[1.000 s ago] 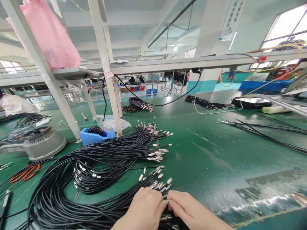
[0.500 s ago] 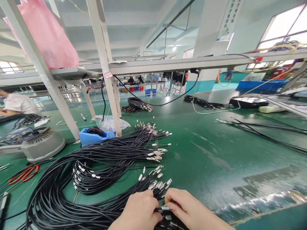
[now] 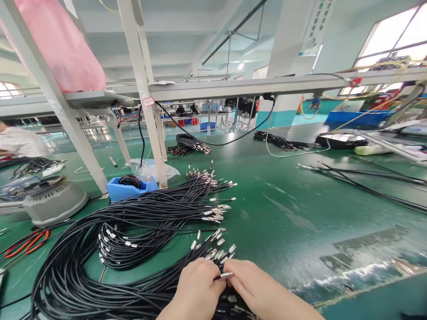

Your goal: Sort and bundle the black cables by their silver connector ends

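Observation:
At the bottom centre, my left hand (image 3: 200,284) is closed around a black cable just behind its silvery metal end (image 3: 226,276). My right hand (image 3: 248,282) pinches the tip of that same metal end from the other side, so both hands meet on one cable. Under and around them lies a thick bundle of black cables (image 3: 90,284), curving from the left, with many metal ends fanned out just beyond my fingers. A second looped bundle (image 3: 160,211) rests behind it on the green table (image 3: 280,231). Parts of the nearest cables are hidden beneath my hands.
A blue tape dispenser (image 3: 131,189) stands by a white shelf post (image 3: 147,89). Left are a grey round device (image 3: 55,202) and orange-handled pliers (image 3: 28,243). More cables (image 3: 363,178) lie right. A co-worker in white (image 3: 22,140) sits at far left.
Both hands have lifted slightly and drawn closer together, and the cable's metal end has risen with them, tilting upward. The view has shifted a little.

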The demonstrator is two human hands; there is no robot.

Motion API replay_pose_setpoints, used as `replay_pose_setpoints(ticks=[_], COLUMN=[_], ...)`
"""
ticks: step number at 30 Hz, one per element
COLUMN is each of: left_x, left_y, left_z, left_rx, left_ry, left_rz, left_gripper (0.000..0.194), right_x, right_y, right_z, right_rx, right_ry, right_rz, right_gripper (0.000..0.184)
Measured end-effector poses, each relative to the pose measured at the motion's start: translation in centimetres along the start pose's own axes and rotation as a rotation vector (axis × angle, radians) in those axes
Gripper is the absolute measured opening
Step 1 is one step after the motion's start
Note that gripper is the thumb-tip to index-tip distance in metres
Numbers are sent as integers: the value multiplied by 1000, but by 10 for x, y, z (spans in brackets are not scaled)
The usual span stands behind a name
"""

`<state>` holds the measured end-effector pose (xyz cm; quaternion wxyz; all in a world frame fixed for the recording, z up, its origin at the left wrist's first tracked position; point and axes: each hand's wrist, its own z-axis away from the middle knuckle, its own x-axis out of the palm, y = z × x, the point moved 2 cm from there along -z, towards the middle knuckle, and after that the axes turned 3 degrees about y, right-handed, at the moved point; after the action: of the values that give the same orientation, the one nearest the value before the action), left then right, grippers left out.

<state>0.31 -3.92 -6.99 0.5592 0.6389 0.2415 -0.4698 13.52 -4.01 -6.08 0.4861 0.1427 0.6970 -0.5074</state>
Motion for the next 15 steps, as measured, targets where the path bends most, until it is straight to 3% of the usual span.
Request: replay_pose_setpoints(ticks=[5,10,15], left_x=[-12,-28,-13], left_y=[-2,-14,-5], left_z=[0,-10,-13], left_rx=[73,7,98], left_ry=[75,359,238], left_rz=[143,-13,-284], left_gripper=[20,25,13], right_x=[-11,-20,-13], right_y=[-1,12,27], right_z=[-1,14,28], right_rx=[18,120,95], right_ry=[25,-50,-29], right_rz=[-107,28,169], right_gripper=[25,15,16])
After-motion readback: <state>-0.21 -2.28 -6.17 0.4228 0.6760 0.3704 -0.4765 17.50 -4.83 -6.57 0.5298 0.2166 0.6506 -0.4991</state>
